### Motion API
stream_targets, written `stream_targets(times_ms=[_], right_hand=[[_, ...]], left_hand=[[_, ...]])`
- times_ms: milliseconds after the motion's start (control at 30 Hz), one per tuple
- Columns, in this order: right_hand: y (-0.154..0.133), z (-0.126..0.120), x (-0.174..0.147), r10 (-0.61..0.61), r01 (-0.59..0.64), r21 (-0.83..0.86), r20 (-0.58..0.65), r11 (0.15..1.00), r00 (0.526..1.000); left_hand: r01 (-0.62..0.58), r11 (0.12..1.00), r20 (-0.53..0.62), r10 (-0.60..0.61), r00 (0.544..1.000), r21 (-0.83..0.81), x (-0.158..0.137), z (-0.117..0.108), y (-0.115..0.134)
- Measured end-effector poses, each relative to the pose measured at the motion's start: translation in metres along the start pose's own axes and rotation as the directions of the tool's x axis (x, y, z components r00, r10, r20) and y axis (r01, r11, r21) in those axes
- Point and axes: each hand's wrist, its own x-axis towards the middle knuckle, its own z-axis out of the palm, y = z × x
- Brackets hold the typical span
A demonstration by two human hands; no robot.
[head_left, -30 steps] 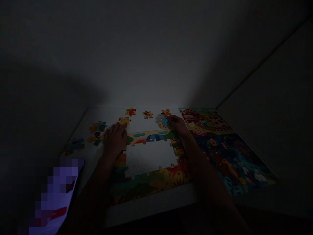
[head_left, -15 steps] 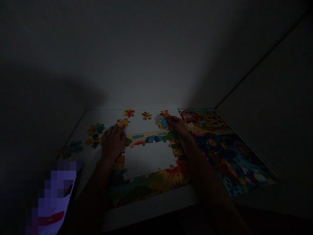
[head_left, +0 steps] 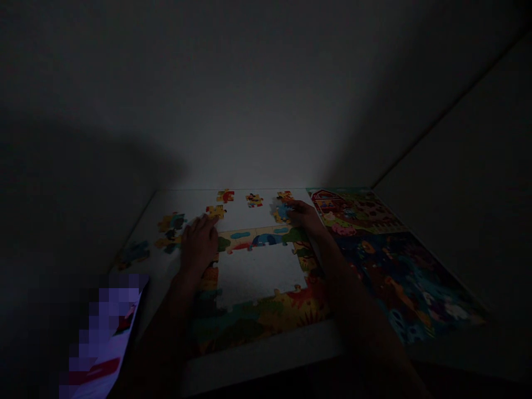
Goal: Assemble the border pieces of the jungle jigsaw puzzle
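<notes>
A small blue and yellow puzzle piece [head_left: 282, 212] lies on the white table [head_left: 249, 213] just beyond the top edge of the half-built puzzle frame [head_left: 257, 310], and I see my right hand [head_left: 305, 217] reaching to it, fingertips touching its right side. The scene is very dark, so I cannot tell whether those fingers pinch the piece or only rest against it. My left hand [head_left: 199, 244] lies palm down on the frame's upper left corner, fingers stretched forward and close together, their tips just beside a loose yellow piece [head_left: 215, 211] without clearly touching it. The frame forms a colourful border around a bare white rectangle of table, with a strip showing blue shapes along its top between my two hands. Further back, near the wall, sit three more loose pieces: a red and yellow one [head_left: 225, 195], a small mixed one [head_left: 254, 199], and an orange one [head_left: 285, 195] just behind the blue and yellow piece. A cluster of dim pieces [head_left: 170, 230] lies left of my left hand. To the right, touching the frame's side, lies a large printed picture sheet [head_left: 374, 244] with a red barn at its far end.
</notes>
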Motion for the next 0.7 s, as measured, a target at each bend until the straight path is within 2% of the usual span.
stream_targets(times_ms=[233, 467, 700], right_hand=[[0.006, 0.0, -0.001, 0.044, -0.044, -0.088, 0.001, 0.995, 0.999], [0.008, 0.003, 0.0, 0.004, -0.011, -0.241, -0.027, 0.971, 1.0], [0.011, 0.004, 0.001, -0.035, 0.021, -0.288, -0.044, 0.957, 0.998]], left_hand=[[0.029, 0.999, 0.011, -0.03, 0.999, 0.027, -0.003, -0.001, 0.002], [0.018, 0.999, -0.025, -0.017, 1.0, 0.028, -0.006, 0.002, 0.001], [0.137, 0.99, -0.125, -0.135, 0.983, 0.013, -0.004, -0.004, 0.0]])
